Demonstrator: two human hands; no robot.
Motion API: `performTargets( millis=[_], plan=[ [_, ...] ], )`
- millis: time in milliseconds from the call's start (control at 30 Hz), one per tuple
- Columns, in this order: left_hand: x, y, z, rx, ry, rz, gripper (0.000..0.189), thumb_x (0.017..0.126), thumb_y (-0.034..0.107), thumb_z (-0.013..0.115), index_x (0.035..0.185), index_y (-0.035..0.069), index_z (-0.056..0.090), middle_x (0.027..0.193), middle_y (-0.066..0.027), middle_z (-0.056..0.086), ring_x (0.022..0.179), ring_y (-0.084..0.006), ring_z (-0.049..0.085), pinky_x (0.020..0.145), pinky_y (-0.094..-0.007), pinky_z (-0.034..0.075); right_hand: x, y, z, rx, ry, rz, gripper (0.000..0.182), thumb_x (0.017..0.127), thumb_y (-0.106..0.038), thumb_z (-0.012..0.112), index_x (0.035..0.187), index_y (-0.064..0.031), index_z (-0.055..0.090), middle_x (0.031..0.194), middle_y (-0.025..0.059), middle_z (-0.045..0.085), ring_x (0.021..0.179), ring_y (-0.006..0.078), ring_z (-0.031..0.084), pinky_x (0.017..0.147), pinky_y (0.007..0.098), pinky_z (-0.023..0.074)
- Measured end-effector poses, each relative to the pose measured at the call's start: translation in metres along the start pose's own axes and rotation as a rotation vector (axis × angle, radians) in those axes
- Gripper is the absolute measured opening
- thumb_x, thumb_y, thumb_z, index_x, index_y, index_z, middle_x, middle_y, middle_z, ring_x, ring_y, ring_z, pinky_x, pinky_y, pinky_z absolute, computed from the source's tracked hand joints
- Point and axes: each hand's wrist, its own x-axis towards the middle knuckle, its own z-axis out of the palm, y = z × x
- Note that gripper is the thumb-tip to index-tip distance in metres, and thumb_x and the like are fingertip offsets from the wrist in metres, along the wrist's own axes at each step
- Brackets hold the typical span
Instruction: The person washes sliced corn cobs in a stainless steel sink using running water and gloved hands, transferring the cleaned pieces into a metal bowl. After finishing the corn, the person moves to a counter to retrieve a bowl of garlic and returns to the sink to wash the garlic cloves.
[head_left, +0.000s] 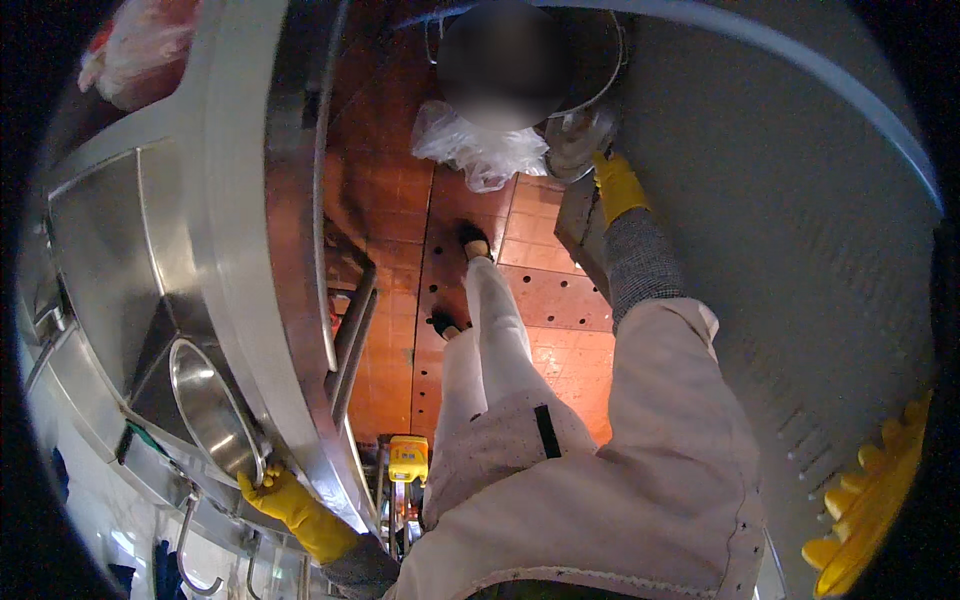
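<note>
My left hand (281, 499), in a yellow rubber glove, grips the rim of a shiny stainless steel bowl (217, 420). The bowl tilts at the near corner of a metal sink (97, 225). On the far right side my right hand (619, 184), gloved the same way, reaches forward and down. Its fingers meet the edge of a clear container (577, 142), which looks like plastic. Whether they close around that edge cannot be seen. Beside the container lies a crumpled clear plastic bag (480, 150). Behind both stands a large round vessel (600, 75) with a wire handle, partly covered by a blurred patch.
A grey panel (772, 247) runs along my right side, with a yellow scalloped object (870, 510) near its lower end. Orange floor tiles (382, 337) and perforated covers (555, 296) lie underfoot. Metal hooks (191, 547) and a yellow device (409, 457) are at lower left.
</note>
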Motion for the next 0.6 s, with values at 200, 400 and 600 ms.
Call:
performTargets(
  millis=[200,400,600],
  plan=[
    [-0.004,0.011,-0.028,0.556,-0.042,0.341,0.032,0.083,0.005,0.052,0.115,0.009,0.050,0.084,-0.0053,0.056,0.068,-0.0143,0.049,0.061,-0.0233,0.043,0.023,0.015,0.016,-0.061,-0.003,0.040,0.023,0.085,-0.017,0.047,0.103,-0.0088,0.059,0.106,0.0192,0.057,0.101,0.0345,0.056,0.084,0.0425,0.0460],
    [0.004,0.011,-0.044,0.686,-0.109,0.531,0.045,0.080,-0.002,0.054,0.123,0.007,0.042,0.100,-0.0126,0.057,0.080,-0.0176,0.055,0.067,-0.0249,0.048,0.024,0.022,0.016,-0.103,0.015,0.103,0.022,0.085,-0.017,0.047,0.098,-0.0072,0.062,0.100,0.0197,0.060,0.098,0.0350,0.057,0.082,0.0429,0.0467],
    [-0.011,0.003,0.015,0.201,0.020,0.191,0.023,0.082,0.012,0.058,0.104,0.008,0.057,0.085,-0.0066,0.060,0.068,-0.0159,0.055,0.059,-0.0251,0.044,-0.060,-0.003,-0.015,0.326,0.138,0.559,0.030,0.084,-0.025,0.049,0.102,-0.0041,0.058,0.101,0.0221,0.059,0.093,0.0372,0.059,0.080,0.0440,0.0473]
  ],
)
